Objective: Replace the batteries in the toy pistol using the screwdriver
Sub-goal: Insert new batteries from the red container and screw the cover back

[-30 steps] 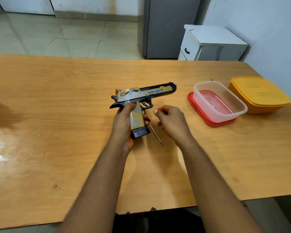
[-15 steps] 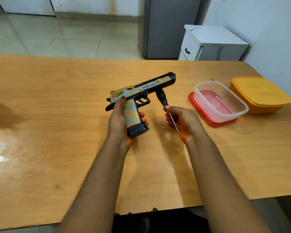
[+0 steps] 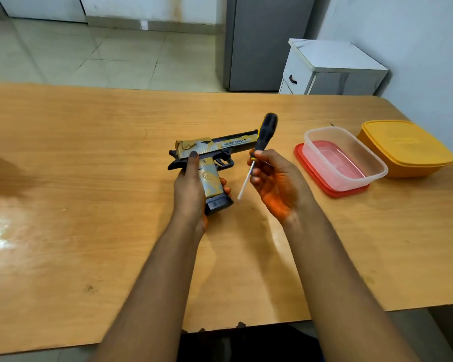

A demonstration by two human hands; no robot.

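Note:
The toy pistol [image 3: 215, 150], black with yellow and grey camouflage, is held above the wooden table [image 3: 89, 178], barrel pointing right. My left hand [image 3: 191, 189] grips its handle from the left, thumb up on the slide. My right hand [image 3: 275, 184] pinches the screwdriver [image 3: 262, 142] just to the pistol's right. Its black handle points up and away, and its metal shaft slants down toward the base of the pistol's grip. The palm faces up and left.
A clear plastic box [image 3: 345, 158] stands on a red lid at the right, with a closed yellow box [image 3: 406, 147] beyond it. A white cabinet [image 3: 330, 66] and a grey appliance [image 3: 267, 40] stand behind the table's far edge.
My right hand has lifted the screwdriver off the table and turned it, handle now up and shaft down. The left hand has raised the pistol slightly.

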